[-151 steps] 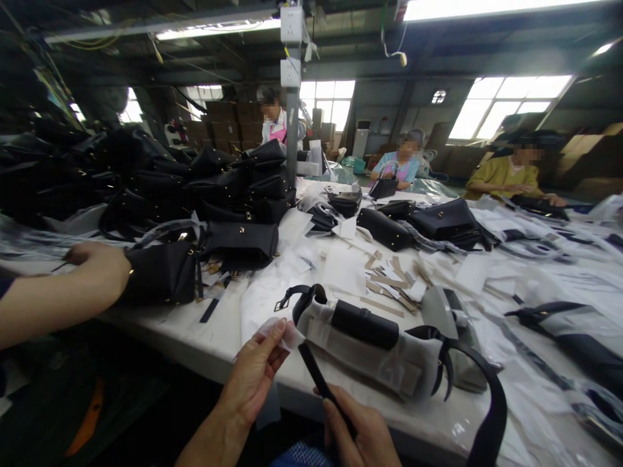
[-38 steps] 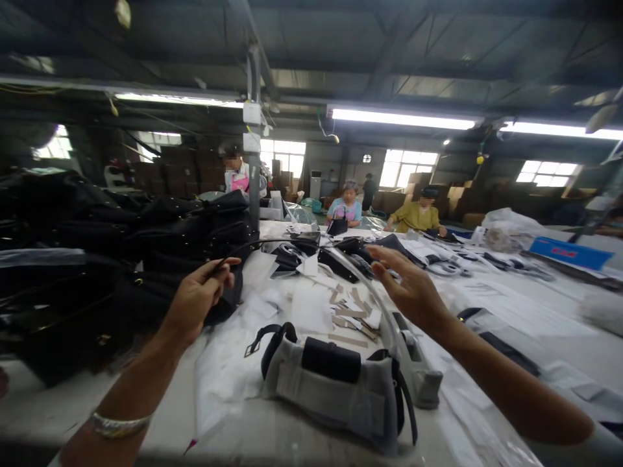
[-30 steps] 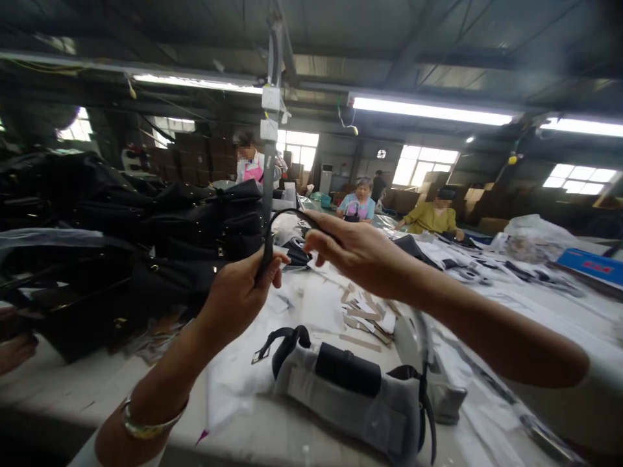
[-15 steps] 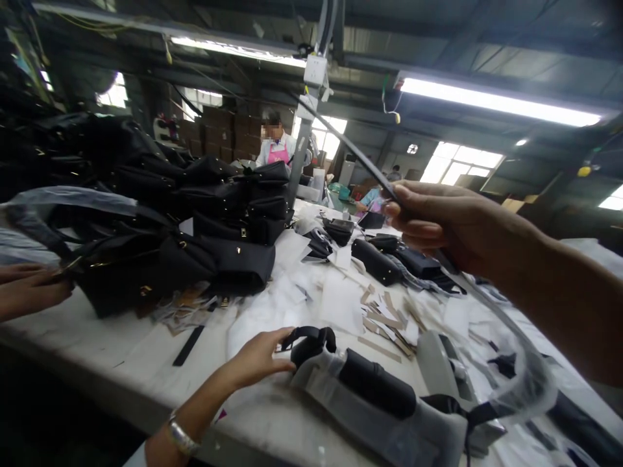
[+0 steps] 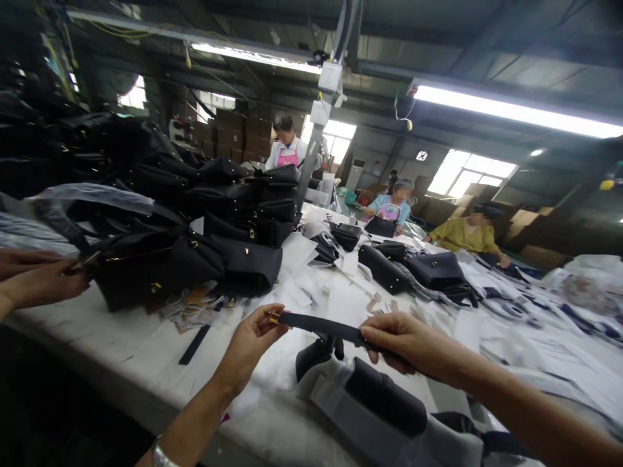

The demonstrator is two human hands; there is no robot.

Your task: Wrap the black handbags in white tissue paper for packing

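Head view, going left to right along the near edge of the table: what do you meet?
Co-worker's hand → loose black strip lying on the table → left hand pinching one end of the black strap → right hand gripping the strap further along.

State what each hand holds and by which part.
Both hold one flat black leather strap. The left hand pinches its end by the gold metal fitting; the right hand grips it farther along its length.
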